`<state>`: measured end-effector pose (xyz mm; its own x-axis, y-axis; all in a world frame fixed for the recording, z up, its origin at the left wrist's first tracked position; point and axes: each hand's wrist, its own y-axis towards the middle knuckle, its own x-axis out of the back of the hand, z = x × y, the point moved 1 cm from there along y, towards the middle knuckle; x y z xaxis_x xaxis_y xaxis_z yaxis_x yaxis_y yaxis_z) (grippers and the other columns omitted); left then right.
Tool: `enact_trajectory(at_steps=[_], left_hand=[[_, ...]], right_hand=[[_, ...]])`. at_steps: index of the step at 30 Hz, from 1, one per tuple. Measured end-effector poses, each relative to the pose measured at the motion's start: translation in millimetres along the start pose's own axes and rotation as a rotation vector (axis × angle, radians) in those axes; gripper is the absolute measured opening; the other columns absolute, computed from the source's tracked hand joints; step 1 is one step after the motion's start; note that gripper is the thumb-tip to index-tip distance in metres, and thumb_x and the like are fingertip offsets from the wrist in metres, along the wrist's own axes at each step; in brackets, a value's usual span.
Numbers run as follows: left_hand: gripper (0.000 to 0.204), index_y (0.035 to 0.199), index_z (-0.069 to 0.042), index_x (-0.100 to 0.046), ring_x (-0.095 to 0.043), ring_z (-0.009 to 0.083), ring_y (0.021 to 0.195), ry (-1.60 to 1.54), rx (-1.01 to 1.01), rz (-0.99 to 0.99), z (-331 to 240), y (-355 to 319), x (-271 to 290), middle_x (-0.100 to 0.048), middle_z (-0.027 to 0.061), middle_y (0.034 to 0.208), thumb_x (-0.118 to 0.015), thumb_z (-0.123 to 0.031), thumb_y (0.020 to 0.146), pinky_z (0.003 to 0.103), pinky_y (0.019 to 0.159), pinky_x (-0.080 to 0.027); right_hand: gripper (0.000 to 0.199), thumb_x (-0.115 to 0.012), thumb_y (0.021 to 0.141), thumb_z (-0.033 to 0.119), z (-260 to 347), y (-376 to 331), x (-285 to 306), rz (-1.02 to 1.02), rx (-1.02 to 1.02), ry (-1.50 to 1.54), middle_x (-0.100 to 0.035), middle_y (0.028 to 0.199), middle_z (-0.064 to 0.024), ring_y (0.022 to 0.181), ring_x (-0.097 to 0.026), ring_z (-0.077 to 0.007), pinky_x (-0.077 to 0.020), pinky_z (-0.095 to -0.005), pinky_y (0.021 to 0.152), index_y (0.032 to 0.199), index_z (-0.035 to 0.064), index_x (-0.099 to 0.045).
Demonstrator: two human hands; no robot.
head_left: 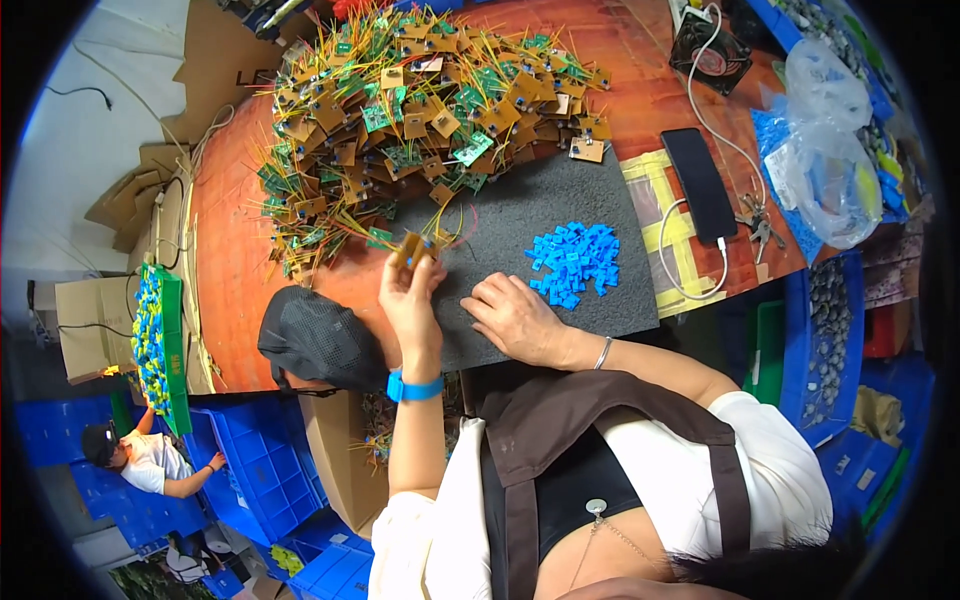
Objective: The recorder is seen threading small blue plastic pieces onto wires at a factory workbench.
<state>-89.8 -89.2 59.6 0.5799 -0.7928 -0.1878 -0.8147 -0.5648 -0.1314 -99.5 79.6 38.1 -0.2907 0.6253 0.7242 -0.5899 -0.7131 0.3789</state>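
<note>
Near the frame's centre, our left hand pinches a small brown flat circuit board between its fingers. Our right hand lies on the dark grey mat, fingers loosely extended, empty.

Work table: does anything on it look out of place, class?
Arguably the dark cap at the table's near edge and the phone right of the grey mat: both seem personal items, unlike the heaped circuit boards.
</note>
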Motion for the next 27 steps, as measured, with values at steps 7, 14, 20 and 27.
enact_trajectory(at_steps=[7,14,20,27], left_hand=[[0.018,0.114,-0.003,-0.068,-0.065,0.0123,0.091,-0.062,0.064,-0.019,6.8,-27.3,22.8,-0.069,0.0014,0.104,-0.064,-0.015,0.102,0.025,0.079,-0.054],[0.023,0.101,0.004,-0.066,-0.055,0.0079,0.083,0.378,-0.133,0.087,6.7,-52.3,7.5,-0.063,-0.0006,0.089,-0.059,-0.017,0.105,0.024,0.076,-0.046],[0.02,0.103,0.0,-0.058,-0.058,0.0109,0.088,0.048,-0.15,0.199,20.9,-62.0,11.0,-0.063,0.0036,0.097,-0.05,-0.017,0.109,0.025,0.079,-0.048],[0.032,0.122,0.002,-0.057,-0.066,0.0226,0.106,-0.374,0.104,0.256,28.1,-59.6,32.2,-0.067,0.0142,0.118,-0.052,-0.026,0.106,0.031,0.087,-0.054]], right_hand=[[0.035,-0.076,0.083,0.016,-0.1,0.9,2.2,0.005,0.004,-0.05,-0.058,0.11,-0.0085,0.11,-0.054,-0.0277,-0.0468,-0.04,0.093,0.114,0.0043,-0.064],[0.017,-0.067,0.084,0.023,-11.8,-9.1,-3.3,-0.123,0.109,-0.159,-0.057,0.096,-0.0084,0.099,-0.055,-0.0266,-0.0458,-0.0384,0.081,0.09,0.0082,-0.062],[0.034,-0.075,0.085,0.034,-9.8,-8.0,-16.1,-0.147,0.086,-0.013,-0.058,0.103,-0.0112,0.106,-0.055,-0.03,-0.0468,-0.0434,0.09,0.096,0.0042,-0.063],[0.031,-0.074,0.085,0.026,-5.4,-0.7,-16.8,-0.261,0.06,0.253,-0.06,0.097,-0.0136,0.092,-0.061,-0.0351,-0.0512,-0.0436,0.082,0.102,0.0024,-0.064]])
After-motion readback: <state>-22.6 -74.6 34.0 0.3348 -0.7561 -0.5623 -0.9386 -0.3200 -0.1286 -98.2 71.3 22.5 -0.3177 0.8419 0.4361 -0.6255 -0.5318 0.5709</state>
